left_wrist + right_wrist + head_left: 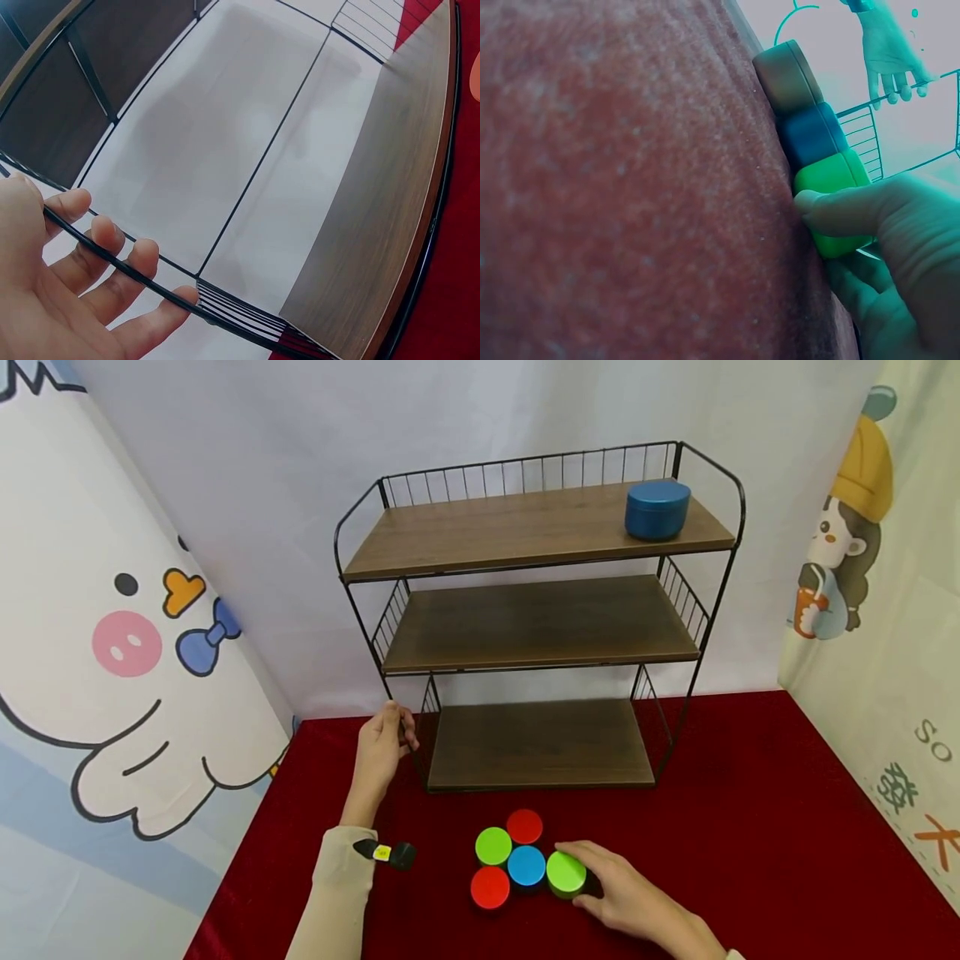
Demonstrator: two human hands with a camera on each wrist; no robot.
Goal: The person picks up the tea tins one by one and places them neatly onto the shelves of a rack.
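My left hand (pixel 384 745) holds the left black metal post of a three-tier shelf rack (pixel 525 747). In the left wrist view the fingers of that hand (pixel 97 277) pass behind the thin post. My right hand (pixel 630 897) grips a round light-green tin (pixel 566 872) between thumb and fingers, on the red cloth. In the right wrist view the thumb lies across the green tin (pixel 832 176). Touching or close to it is a blue tin (pixel 527 866). Beside that are another green tin (pixel 493 846) and two red tins (pixel 525 827), one behind and one in front.
A larger blue tin (pixel 657 510) stands on the right of the rack's top shelf (pixel 510 531). The middle shelf (pixel 540 618) is dark wood. A red cloth (pixel 780 827) covers the table. Printed curtains (pixel 112 568) hang at both sides, with a plain pale one behind the rack.
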